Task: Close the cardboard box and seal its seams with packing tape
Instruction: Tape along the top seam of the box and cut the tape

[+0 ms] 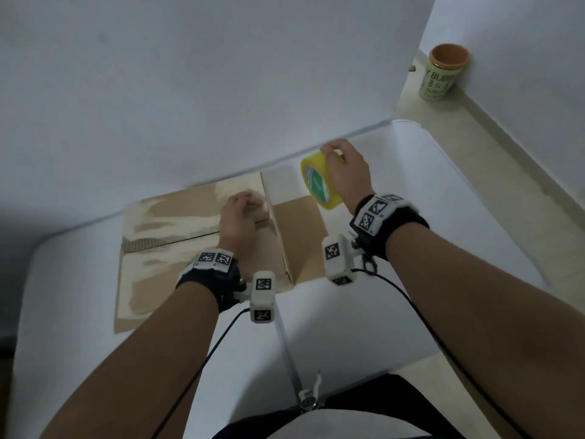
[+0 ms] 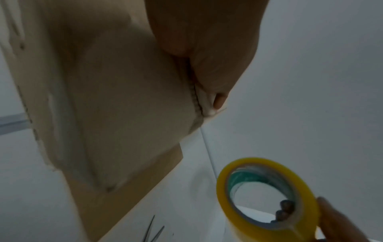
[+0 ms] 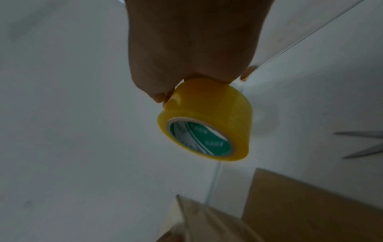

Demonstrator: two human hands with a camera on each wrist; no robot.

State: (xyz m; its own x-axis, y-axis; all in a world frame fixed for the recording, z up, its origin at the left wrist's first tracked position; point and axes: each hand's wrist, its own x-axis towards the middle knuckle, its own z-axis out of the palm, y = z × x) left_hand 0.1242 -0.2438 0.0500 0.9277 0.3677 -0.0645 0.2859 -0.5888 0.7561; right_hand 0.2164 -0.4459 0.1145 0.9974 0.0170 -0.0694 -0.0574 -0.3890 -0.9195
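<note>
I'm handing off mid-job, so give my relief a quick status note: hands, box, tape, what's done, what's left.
Left hand: grips the edge of a flap of the cardboard box.
Right hand: holds the yellow packing tape roll in the air past the box's right side.
Box: on the white table, one flap standing up.
Scissors: on the table nearby.
Done: tape in hand.
Left: fold the flap shut, tape the seams, cut.

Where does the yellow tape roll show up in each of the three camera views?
Head: the yellow tape roll is right of centre, gripped by the right hand above the table.
Left wrist: the roll is in the lower right corner, hole facing the camera.
Right wrist: the roll is at centre, just below the fingers.
Shared landmark: the cardboard box, which lies beside the roll in all three views.
</note>
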